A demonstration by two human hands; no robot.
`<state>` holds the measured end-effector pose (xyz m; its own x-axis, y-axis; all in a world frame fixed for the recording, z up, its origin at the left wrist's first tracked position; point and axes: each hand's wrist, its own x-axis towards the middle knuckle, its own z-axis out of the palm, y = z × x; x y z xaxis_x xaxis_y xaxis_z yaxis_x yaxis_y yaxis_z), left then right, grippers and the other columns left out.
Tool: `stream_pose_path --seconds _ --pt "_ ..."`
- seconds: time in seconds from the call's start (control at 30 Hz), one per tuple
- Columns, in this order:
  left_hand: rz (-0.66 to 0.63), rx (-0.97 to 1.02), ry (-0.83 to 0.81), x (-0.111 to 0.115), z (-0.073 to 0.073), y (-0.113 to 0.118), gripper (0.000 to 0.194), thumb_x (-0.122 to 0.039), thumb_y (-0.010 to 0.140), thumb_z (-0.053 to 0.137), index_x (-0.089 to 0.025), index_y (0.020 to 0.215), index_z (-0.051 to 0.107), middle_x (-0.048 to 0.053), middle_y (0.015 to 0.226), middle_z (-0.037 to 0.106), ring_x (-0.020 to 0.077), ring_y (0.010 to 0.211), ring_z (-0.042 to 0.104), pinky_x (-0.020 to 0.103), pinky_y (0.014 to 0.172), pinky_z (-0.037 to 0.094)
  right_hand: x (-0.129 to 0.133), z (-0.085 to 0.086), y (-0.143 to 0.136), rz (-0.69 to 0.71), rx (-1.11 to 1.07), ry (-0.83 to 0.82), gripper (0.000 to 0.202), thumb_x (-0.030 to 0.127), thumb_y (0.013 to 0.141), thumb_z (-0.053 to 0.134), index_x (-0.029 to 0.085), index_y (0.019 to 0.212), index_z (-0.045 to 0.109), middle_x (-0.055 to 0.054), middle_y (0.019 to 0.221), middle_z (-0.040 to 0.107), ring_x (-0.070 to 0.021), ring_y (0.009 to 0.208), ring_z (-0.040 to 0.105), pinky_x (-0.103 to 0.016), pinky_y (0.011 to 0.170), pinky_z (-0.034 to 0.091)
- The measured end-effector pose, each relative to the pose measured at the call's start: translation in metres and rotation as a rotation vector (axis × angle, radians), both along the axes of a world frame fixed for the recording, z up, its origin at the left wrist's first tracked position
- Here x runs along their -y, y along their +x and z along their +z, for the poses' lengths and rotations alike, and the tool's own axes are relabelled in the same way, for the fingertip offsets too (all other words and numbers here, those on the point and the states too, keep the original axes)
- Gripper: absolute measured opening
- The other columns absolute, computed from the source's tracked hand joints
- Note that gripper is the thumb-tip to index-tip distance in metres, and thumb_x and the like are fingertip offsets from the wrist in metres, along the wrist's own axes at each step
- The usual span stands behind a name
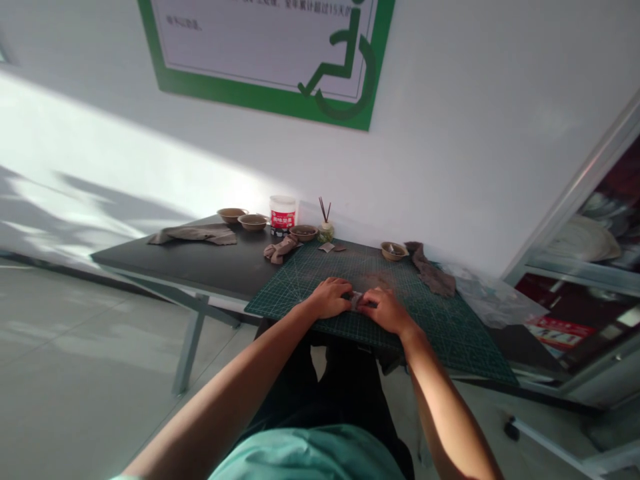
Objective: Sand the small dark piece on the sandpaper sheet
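Between my two hands, near the front edge of the green cutting mat [300, 283], is a small greyish piece [356, 301]. My left hand [331, 298] pinches its left end with bent fingers. The right end is held in the closed fingers of my right hand [384, 309]. Both hands rest low over the mat, and the fingers partly cover the piece. Brownish dust [383, 280] lies on the mat just beyond them. Two small flat pieces, one pale [327, 247] and one brown [340, 249], lie farther back.
Along the back stand bowls [233, 215] [253, 222] [303, 233] [394, 251], a red-labelled tub [283, 216] and a reed diffuser [326, 231]. Cloths lie at the left [197, 233], middle [281, 249] and right [433, 271]. Clear plastic [500, 297] covers the right end.
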<state>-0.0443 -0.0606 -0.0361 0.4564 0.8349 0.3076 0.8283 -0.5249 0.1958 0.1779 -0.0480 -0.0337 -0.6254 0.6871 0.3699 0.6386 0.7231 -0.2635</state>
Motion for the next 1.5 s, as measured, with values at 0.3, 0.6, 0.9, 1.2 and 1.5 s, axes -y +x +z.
stream_pose_path --seconds 0.3,0.6,0.9,1.2,1.5 --pt "0.001 0.007 0.004 -0.001 -0.002 -0.001 0.034 -0.037 0.097 0.061 -0.019 0.125 0.061 0.011 0.135 0.058 0.0260 0.120 0.058 0.051 0.102 0.049 0.006 0.005 0.012 0.023 -0.008 -0.009 0.021 0.037 0.096 0.064 0.016 0.092 0.068 -0.004 0.097 0.071 -0.0185 0.092 0.066 -0.041 0.090 0.052" --pt "0.003 0.003 -0.022 0.000 0.001 0.000 0.034 -0.037 0.097 0.061 -0.018 0.125 0.061 0.011 0.135 0.058 0.0264 0.121 0.057 0.051 0.103 0.048 -0.006 0.002 -0.003 -0.118 -0.050 0.022 0.024 0.039 0.098 0.060 0.016 0.101 0.067 -0.006 0.108 0.068 -0.0223 0.102 0.063 -0.045 0.095 0.049" --pt "-0.008 0.008 -0.006 -0.002 -0.002 0.000 0.033 -0.037 0.097 0.061 -0.018 0.124 0.061 0.010 0.133 0.059 0.0253 0.118 0.059 0.050 0.101 0.051 0.003 0.003 0.000 -0.034 -0.036 0.002 0.014 0.034 0.093 0.066 0.020 0.092 0.070 -0.002 0.097 0.072 -0.0210 0.098 0.063 -0.042 0.098 0.042" --pt "0.011 0.012 -0.007 0.002 0.001 0.002 0.033 -0.037 0.097 0.061 -0.018 0.124 0.061 0.011 0.133 0.059 0.0252 0.118 0.059 0.049 0.100 0.051 0.011 0.005 0.012 0.005 -0.027 -0.003 0.008 0.030 0.090 0.071 0.025 0.084 0.072 -0.001 0.092 0.075 -0.0200 0.095 0.065 -0.038 0.095 0.043" --pt "0.009 0.004 -0.008 0.001 0.001 0.002 0.033 -0.037 0.097 0.061 -0.018 0.124 0.061 0.010 0.132 0.059 0.0250 0.117 0.060 0.049 0.099 0.051 -0.002 0.003 0.001 -0.111 -0.050 0.021 0.021 0.036 0.097 0.063 0.016 0.094 0.069 -0.005 0.102 0.070 -0.0228 0.104 0.064 -0.047 0.098 0.047"
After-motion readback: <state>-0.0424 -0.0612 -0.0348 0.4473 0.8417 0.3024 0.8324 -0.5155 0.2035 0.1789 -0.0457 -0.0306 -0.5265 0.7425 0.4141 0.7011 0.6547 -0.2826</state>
